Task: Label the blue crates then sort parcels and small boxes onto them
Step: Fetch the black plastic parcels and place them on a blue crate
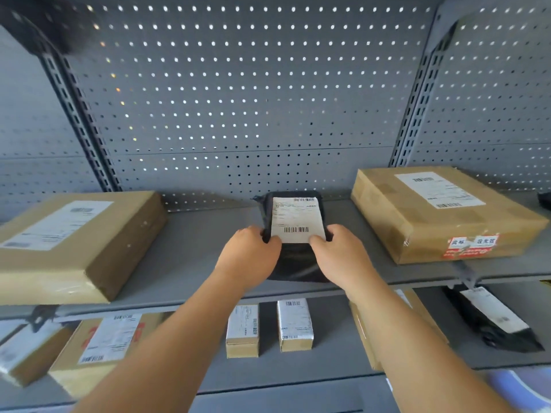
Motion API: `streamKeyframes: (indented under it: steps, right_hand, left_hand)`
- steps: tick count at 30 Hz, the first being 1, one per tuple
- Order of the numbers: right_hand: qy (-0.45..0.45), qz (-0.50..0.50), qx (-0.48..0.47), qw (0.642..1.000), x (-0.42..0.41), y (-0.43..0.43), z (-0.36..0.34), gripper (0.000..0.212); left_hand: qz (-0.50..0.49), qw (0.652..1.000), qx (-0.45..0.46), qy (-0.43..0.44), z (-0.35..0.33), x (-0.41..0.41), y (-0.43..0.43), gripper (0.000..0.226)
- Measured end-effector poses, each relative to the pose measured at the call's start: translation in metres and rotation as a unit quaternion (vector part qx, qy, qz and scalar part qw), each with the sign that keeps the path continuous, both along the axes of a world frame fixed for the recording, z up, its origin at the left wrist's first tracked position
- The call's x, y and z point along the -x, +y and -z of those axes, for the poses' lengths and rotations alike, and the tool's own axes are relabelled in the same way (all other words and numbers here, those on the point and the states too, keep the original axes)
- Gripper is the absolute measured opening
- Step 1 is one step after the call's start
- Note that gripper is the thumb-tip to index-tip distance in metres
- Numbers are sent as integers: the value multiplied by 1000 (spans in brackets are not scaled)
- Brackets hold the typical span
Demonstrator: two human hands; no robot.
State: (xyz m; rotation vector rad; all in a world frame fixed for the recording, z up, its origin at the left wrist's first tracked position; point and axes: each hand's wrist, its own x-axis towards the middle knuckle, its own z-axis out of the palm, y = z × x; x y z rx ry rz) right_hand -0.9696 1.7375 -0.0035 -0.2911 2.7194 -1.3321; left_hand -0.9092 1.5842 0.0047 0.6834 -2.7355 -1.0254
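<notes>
A black plastic parcel (295,263) with a white barcode label lies in the middle of the upper grey shelf (190,251). My left hand (250,257) grips its left edge, thumb on the label's lower corner. At the parcel's right edge, my right hand (340,254) holds it the same way. Two small boxes (242,330) (295,324) with white labels stand on the lower shelf below my arms. No blue crate is in view.
Large cardboard boxes lie left (74,245) and right (441,213) of the parcel on the upper shelf. The lower shelf holds more cardboard boxes (101,350) at left, a box (366,332) behind my right forearm, and a black parcel (492,320) at right. A perforated grey back panel (238,99) closes the rear.
</notes>
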Motion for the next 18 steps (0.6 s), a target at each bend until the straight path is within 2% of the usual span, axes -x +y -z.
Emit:
streamKeyframes:
  steps: [4,9,18]
  right_hand:
    - [-45,-8,94,995,4,7,-4,17]
    - [-69,-22,148,986,3,19,-8,15]
    - [-18,-109,239,965,-11,21,-32,15]
  left_hand:
    - [-19,999,-35,4,-4,1,17,25]
    - [-52,993,-83,63,-12,-2,38,21]
    - [-141,963,-127,191,-29,-32,56,26]
